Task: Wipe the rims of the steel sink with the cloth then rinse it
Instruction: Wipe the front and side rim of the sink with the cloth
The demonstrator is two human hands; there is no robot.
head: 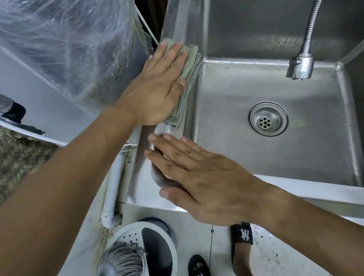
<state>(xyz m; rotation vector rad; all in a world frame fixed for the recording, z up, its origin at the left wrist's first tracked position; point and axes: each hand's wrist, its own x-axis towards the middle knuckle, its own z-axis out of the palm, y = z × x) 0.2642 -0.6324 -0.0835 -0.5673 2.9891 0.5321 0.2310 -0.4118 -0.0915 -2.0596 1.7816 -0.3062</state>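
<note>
The left hand (157,87) presses the cloth (187,75) flat-fingered onto the sink (285,157) rim. The right hand (204,181) rests open, empty, on the near-left corner.

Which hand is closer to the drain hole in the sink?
Right. The right hand rests flat on the sink's near-left corner, beside the drain. The left hand presses the cloth on the left rim, farther off.

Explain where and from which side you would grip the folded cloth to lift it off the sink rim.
Grip the folded cloth by the layered edge that overhangs the steel sink's left rim on the basin side, probably coming from the basin. The left hand lies flat over the rest, and only that stacked edge hangs free, so fingers could curl under it.
</note>
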